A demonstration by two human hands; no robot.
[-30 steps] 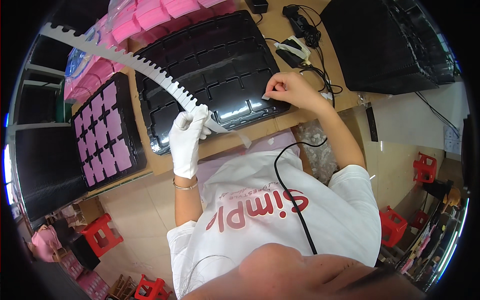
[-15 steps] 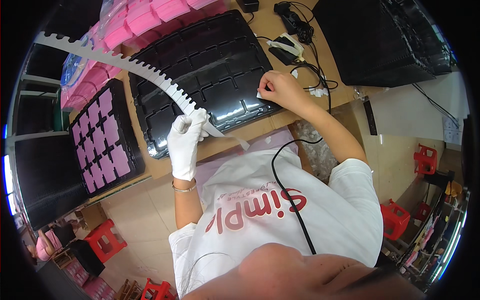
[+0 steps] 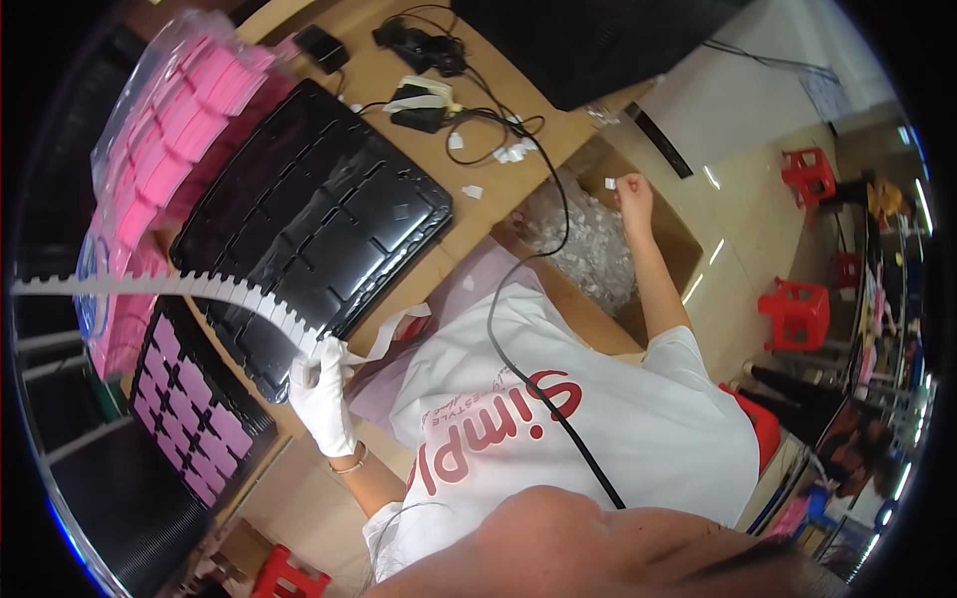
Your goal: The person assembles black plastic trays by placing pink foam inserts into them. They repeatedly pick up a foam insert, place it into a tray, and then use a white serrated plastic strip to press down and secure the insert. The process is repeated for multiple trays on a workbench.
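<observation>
While gripping the strip (image 3: 169,284) in the left hand (image 3: 318,397), with long axis bending toward nine o'clock, pinches a label (image 3: 610,183) in the right hand (image 3: 635,199), well apart, at the left hand's two o'clock.

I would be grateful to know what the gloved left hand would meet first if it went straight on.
Beyond the white strip it holds, the left hand would probably meet the black tray first, though depth is unclear.

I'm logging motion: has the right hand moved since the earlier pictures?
Yes: the right hand has moved rightward, well away from the black tray.
</observation>
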